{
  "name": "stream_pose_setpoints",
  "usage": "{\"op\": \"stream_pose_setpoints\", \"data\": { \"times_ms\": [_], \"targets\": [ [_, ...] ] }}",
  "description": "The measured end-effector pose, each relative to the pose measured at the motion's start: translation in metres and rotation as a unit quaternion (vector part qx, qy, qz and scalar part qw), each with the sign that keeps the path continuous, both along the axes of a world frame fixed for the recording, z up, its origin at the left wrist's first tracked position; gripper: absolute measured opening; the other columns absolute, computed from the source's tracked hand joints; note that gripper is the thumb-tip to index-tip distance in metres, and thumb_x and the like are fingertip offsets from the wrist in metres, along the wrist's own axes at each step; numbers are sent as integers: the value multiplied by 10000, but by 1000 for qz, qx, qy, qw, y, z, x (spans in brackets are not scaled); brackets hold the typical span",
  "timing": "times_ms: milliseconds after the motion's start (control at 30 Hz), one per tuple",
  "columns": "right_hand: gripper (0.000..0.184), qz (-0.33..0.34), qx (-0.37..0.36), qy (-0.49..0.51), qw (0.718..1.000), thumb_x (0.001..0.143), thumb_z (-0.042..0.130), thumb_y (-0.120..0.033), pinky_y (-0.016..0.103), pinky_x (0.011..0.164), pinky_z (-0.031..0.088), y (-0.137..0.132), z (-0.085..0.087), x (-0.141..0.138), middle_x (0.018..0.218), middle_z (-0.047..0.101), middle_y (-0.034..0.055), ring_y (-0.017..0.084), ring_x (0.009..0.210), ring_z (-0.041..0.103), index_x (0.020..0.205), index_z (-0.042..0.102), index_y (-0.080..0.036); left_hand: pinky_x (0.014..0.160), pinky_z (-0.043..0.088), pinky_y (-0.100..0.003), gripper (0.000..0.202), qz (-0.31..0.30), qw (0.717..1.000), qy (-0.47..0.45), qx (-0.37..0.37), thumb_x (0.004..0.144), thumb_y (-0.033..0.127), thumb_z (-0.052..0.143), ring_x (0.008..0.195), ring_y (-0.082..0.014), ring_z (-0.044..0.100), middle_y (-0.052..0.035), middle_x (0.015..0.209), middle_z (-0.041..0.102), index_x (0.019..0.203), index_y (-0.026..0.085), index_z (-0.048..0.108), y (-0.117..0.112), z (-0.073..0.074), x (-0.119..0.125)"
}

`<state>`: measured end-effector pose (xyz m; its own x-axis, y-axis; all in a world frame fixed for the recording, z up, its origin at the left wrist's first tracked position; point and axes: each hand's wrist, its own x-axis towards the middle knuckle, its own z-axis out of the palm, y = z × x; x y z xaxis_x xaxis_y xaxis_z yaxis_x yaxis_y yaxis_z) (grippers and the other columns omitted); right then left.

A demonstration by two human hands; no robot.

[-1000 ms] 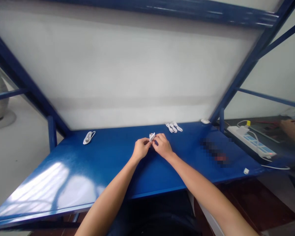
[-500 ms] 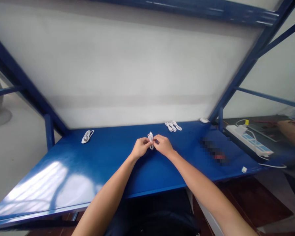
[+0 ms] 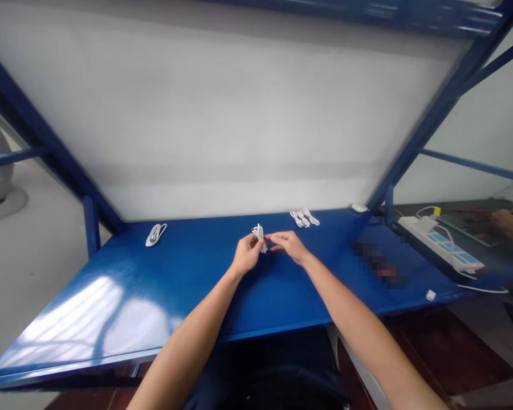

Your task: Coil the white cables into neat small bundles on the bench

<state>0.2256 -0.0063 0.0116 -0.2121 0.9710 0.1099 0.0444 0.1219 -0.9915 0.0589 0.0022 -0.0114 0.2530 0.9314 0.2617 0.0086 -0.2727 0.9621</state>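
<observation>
The left hand (image 3: 247, 254) has its fingers curled closed around a small white cable bundle (image 3: 260, 237), which stands upright in the grip just above the blue bench (image 3: 188, 285). The right hand (image 3: 288, 247) lies nearly flat, its fingers (image 3: 277, 234) stretched out and close together, their tips just beside the bundle (whether they touch it is too small to tell). Both forearms reach in from below and meet near the middle of the bench. Farther along lie a coiled white cable (image 3: 155, 234) and a group of small white cable coils (image 3: 304, 217). Off the right end sit a power strip (image 3: 440, 244) and a co-worker's hand (image 3: 511, 221).
</observation>
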Motion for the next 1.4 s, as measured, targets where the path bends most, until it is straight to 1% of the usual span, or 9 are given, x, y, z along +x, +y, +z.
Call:
{"op": "stream_pose_setpoints", "data": {
  "times_ms": [133,267,433,600,767,967,1067,1200,1400],
  "targets": [
    [342,14,35,-42,998,726,669,-370,461,864,520,-3,2,0,1053,715,60,255,944,667,1025,731,-216,714,524,-330,361,5,996,-71,-55,759,442,625,732,-184,652,-90,846,688,907,112,619,0,2,2],
    [284,-13,69,-38,997,707,689,-369,468,920,490,-6,3,-5,1094,701,49,291,1082,613,951,752,-237,733,526,-333,387,-5,992,-106,-71,738,463,648,753,-185,659,-91,886,691,922,123,621,-1,4,2],
    [296,-55,-24,72,996,652,746,-414,409,785,546,-2,0,-8,886,739,70,247,851,676,841,758,-187,760,506,-314,347,-8,1000,-17,25,818,422,572,821,-194,648,-88,890,690,977,119,628,-4,5,2],
    [269,4,-106,137,985,566,824,-356,368,858,518,2,-3,-3,785,722,49,184,801,664,718,738,-152,778,488,-289,266,14,991,91,100,863,329,507,836,-189,642,-75,945,689,1003,142,634,-11,5,1],
    [280,22,-108,147,983,563,833,-364,372,878,508,2,-4,-2,801,717,44,172,802,660,712,729,-151,787,486,-289,248,21,984,127,122,863,301,507,851,-205,650,-74,953,701,997,153,653,-12,6,0],
    [285,-44,-44,97,993,598,797,-380,357,733,543,1,-4,-4,791,710,47,190,734,653,763,726,-158,765,477,-262,261,40,988,103,109,837,314,550,827,-196,654,-58,928,717,988,155,692,-13,10,0],
    [189,-84,80,-30,993,703,707,-344,326,660,535,-1,-5,-4,805,692,54,183,701,639,758,704,-164,680,472,-242,242,39,994,78,62,802,341,593,723,-172,641,-49,825,713,891,146,705,-12,8,3],
    [113,-110,254,-173,945,799,579,-248,276,624,513,-5,-4,-4,863,654,68,185,792,622,759,659,-181,617,493,-259,239,-2,992,-49,-113,741,352,665,595,-150,621,-58,676,675,751,113,666,-11,8,8],
    [153,-73,344,-253,901,867,482,-193,300,738,496,-9,-1,-2,885,627,71,177,822,594,824,629,-195,635,527,-286,148,-38,935,-190,-296,672,189,699,580,-152,631,-96,631,661,728,58,661,-15,19,7]
  ]
}}
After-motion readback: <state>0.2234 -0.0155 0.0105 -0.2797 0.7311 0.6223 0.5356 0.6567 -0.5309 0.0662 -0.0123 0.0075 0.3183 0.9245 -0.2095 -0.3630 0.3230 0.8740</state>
